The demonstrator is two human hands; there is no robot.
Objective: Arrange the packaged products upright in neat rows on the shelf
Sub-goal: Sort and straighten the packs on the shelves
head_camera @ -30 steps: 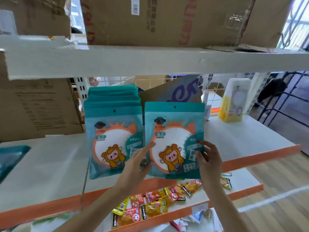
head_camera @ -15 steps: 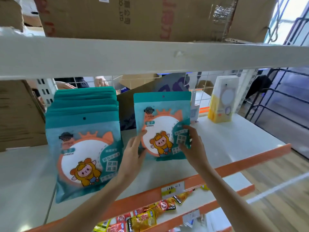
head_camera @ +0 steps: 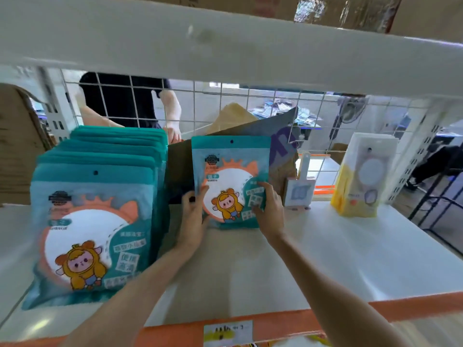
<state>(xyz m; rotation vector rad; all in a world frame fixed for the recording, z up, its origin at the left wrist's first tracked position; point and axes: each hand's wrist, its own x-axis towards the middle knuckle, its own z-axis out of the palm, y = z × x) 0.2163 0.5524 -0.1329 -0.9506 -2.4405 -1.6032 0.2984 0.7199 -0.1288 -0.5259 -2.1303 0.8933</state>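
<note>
Head view: my hands, left and right, are gripping one teal packet, standing it near the shelf back edge; next, releasing it upright.

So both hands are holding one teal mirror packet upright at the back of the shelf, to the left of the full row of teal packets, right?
Not quite: the head view shows the held teal mirror packet to the right of the full row of teal packets. Both the left hand and right hand hold it upright at the back of the shelf.

Both hands holding teal packet upright, shelf
</note>
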